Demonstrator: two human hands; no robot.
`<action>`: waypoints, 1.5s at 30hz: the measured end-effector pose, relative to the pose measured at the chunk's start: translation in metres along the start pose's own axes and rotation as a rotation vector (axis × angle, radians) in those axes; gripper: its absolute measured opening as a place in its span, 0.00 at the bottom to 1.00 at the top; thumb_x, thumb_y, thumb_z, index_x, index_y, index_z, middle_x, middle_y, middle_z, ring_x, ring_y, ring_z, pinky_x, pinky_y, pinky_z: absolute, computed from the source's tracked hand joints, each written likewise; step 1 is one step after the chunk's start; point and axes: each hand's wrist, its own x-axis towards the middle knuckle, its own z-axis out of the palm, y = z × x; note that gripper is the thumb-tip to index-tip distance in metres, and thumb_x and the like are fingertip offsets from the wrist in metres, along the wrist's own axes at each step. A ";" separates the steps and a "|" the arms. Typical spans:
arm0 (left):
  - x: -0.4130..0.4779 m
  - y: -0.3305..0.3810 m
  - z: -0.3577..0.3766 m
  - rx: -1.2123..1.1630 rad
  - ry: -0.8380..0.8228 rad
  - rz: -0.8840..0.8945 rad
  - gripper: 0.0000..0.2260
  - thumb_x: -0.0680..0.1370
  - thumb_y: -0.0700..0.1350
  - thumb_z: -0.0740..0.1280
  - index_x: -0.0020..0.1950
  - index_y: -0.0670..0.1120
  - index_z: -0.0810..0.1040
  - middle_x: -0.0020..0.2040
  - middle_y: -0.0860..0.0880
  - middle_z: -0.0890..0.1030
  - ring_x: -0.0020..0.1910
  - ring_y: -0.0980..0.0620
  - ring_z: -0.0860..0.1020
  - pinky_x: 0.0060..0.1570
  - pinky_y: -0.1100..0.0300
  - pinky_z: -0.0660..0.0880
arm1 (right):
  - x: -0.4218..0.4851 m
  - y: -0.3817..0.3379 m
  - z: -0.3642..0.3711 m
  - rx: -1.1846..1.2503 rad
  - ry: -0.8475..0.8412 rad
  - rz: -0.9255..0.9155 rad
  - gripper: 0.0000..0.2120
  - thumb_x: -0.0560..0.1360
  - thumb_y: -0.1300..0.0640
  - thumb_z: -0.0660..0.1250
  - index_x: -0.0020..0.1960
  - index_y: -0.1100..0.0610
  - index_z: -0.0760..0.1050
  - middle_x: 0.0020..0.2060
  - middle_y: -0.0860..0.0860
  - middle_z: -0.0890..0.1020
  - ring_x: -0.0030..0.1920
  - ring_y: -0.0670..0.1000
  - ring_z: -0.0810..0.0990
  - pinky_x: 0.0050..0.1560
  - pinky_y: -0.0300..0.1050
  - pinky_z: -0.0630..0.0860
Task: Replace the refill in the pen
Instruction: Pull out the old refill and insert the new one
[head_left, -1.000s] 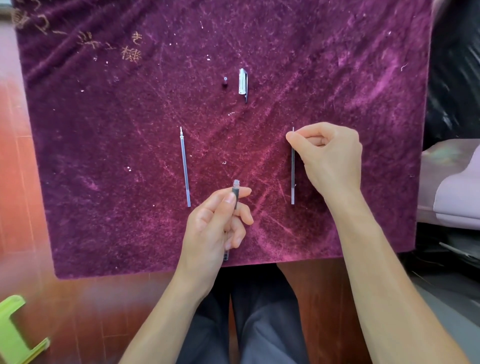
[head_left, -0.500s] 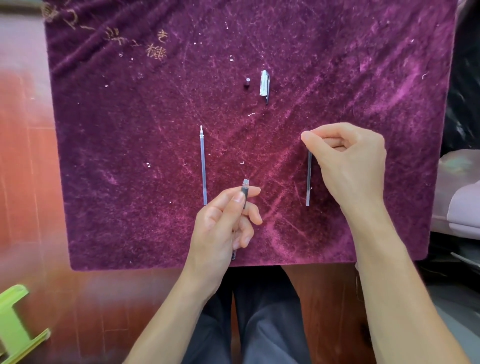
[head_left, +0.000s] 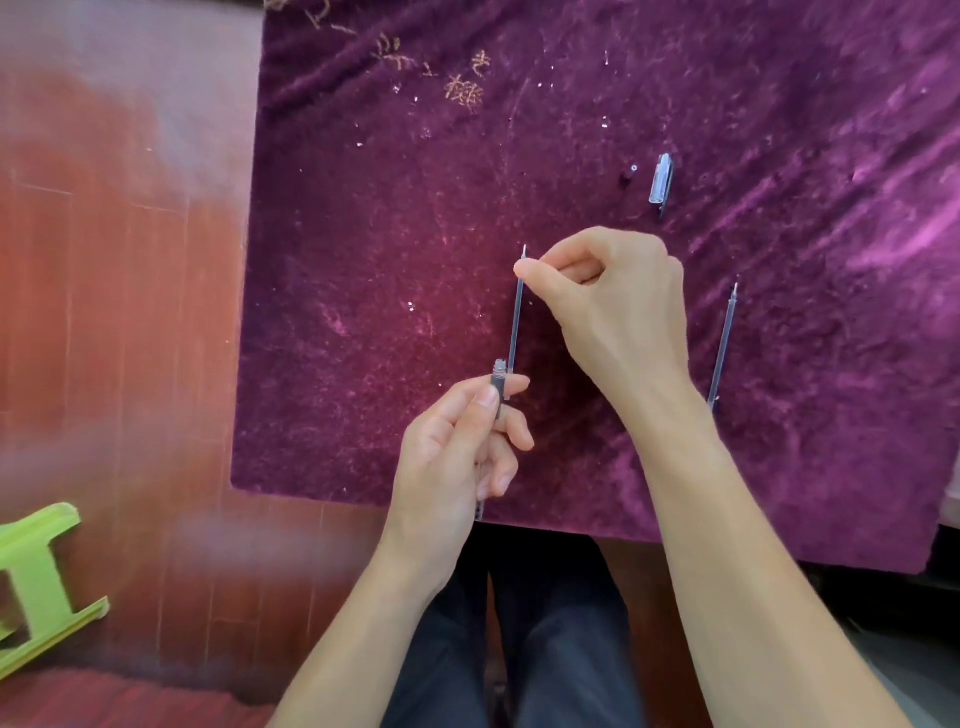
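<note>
My left hand (head_left: 457, 447) grips the dark pen barrel (head_left: 497, 387) upright, its open threaded end pointing away from me. My right hand (head_left: 613, 306) pinches a thin clear refill (head_left: 515, 332) near its tip; the refill's lower end sits just right of the barrel's mouth. A second refill (head_left: 723, 345) lies on the purple cloth (head_left: 363, 260), to the right of my right wrist. The clear pen cap (head_left: 661, 179) and a small dark tip piece (head_left: 629, 174) lie farther back on the cloth.
The purple velvet cloth covers the table, with its front edge near my lap. A wooden floor (head_left: 130, 312) lies to the left, with a green plastic stool (head_left: 36, 582) at the lower left. My dark trousers (head_left: 545, 623) show below the cloth.
My right hand let go of the right-hand refill, crossed left and pinched the other refill near its tip. The view swung left. My left hand keeps the barrel.
</note>
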 end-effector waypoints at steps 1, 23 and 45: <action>0.000 0.000 -0.002 -0.004 0.006 0.003 0.15 0.83 0.48 0.60 0.60 0.43 0.82 0.37 0.47 0.81 0.23 0.56 0.69 0.31 0.69 0.72 | 0.001 -0.002 0.002 -0.014 -0.002 0.006 0.11 0.75 0.41 0.77 0.45 0.49 0.87 0.36 0.44 0.86 0.41 0.47 0.86 0.49 0.52 0.84; -0.006 0.000 -0.007 -0.007 0.029 0.021 0.15 0.83 0.48 0.60 0.60 0.43 0.82 0.37 0.48 0.81 0.25 0.56 0.70 0.28 0.66 0.68 | 0.024 -0.005 0.002 -0.091 -0.154 0.054 0.09 0.74 0.48 0.75 0.38 0.51 0.86 0.38 0.42 0.86 0.37 0.42 0.82 0.36 0.39 0.73; 0.009 -0.010 0.055 0.195 -0.121 0.052 0.10 0.84 0.41 0.62 0.60 0.40 0.82 0.37 0.45 0.79 0.26 0.55 0.68 0.28 0.68 0.69 | -0.029 0.068 -0.078 1.070 0.142 0.350 0.08 0.80 0.56 0.72 0.43 0.51 0.86 0.44 0.52 0.91 0.41 0.46 0.89 0.36 0.33 0.75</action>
